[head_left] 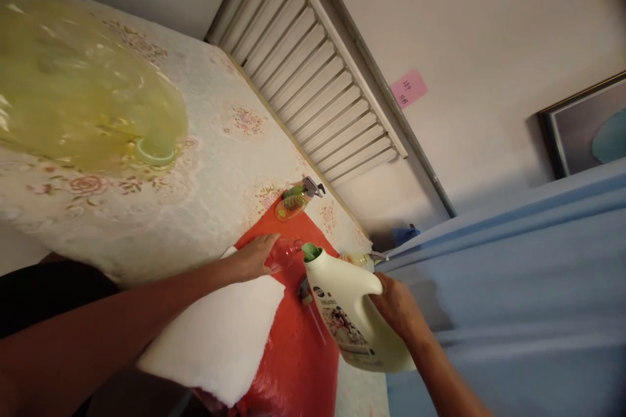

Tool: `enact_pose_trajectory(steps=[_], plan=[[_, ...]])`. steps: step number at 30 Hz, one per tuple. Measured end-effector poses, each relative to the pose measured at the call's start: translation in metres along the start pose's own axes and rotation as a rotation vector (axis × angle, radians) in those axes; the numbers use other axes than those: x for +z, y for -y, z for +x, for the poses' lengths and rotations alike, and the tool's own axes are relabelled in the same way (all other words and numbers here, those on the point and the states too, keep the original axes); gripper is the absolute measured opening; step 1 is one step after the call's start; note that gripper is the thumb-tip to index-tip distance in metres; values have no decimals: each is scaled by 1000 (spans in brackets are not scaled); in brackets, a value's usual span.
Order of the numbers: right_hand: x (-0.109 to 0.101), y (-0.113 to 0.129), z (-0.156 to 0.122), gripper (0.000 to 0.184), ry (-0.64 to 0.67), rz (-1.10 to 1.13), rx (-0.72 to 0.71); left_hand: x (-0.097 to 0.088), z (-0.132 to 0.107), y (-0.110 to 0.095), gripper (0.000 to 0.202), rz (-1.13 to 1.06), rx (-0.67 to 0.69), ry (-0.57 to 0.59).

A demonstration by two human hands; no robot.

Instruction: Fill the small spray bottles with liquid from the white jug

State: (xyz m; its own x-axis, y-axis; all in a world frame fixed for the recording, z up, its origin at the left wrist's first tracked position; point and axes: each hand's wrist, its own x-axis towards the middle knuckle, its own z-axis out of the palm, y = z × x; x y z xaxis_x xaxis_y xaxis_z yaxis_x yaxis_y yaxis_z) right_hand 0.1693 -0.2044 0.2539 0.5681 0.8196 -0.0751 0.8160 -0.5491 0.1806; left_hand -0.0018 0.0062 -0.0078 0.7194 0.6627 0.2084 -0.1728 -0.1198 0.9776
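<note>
My left hand [253, 257] is closed around a clear plastic bottle [285, 254], whose open neck points right. Close to that neck is the green spout of a large cream jug [349, 313] with a picture label. My right hand [397, 305] grips the jug by its handle, and the jug leans toward the bottle. I cannot tell whether liquid is flowing between them. Beneath, a spray trigger head with its dip tube [317, 316] lies on a red mat [303, 365], partly behind the jug. A white folded cloth or paper towel [220, 332] lies under my left forearm.
A filled spray bottle [293, 201] stands at the mat's far edge; another bottle [359, 259] is behind the jug. On the flowered tablecloth [210, 124] at left sits a large yellowish plastic bag [73, 85]. A white radiator [313, 58] and a blue curtain [513, 287] border the table.
</note>
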Motion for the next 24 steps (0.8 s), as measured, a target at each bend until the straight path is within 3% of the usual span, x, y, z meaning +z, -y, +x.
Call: enact_pose_trajectory(steps=[6, 13, 24], plan=[[-5, 2, 3, 12, 13, -74, 26, 3, 2, 11, 79, 40, 39, -32], [-16, 14, 1, 14, 64, -144, 63, 6, 5, 23, 80, 360, 128, 45], [-18, 11, 4, 14, 79, -135, 63, 8, 6, 32, 84, 424, 162, 43]])
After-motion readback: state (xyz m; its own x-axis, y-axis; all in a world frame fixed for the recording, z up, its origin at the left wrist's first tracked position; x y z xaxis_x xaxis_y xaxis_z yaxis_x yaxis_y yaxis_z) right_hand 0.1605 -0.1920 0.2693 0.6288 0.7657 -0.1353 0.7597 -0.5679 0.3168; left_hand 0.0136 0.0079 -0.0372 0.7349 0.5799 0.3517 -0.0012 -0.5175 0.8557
